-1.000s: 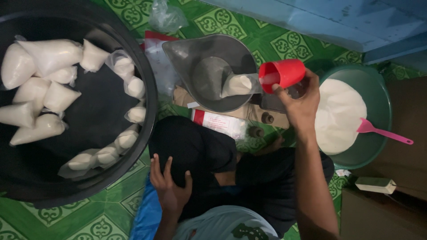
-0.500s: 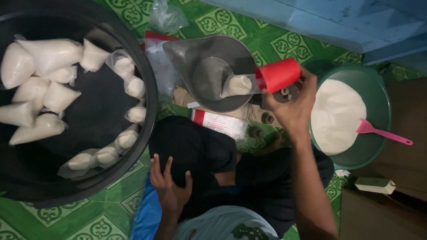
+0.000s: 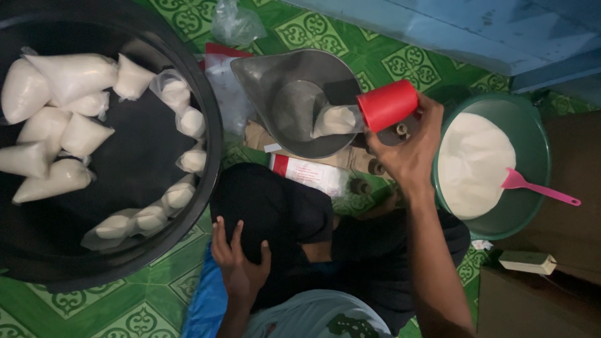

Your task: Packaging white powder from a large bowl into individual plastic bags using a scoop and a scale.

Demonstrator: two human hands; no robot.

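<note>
One red cup (image 3: pixel 387 104) in right hand (image 3: pixel 407 156) grip, tipped sideways, long axis level, mouth toward grey scale pan (image 3: pixel 294 100), over white powder (image 3: pixel 335 120). Left hand (image 3: pixel 238 263) spread flat on dark-clothed knee (image 3: pixel 269 213).

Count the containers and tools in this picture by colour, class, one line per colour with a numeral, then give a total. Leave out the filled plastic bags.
Black: 1, the big tub
Grey: 1, the metal scale pan
Red: 1, the cup tipped by the right hand
Green: 1, the basin of white powder
Pink: 1, the scoop
Total: 5
</note>
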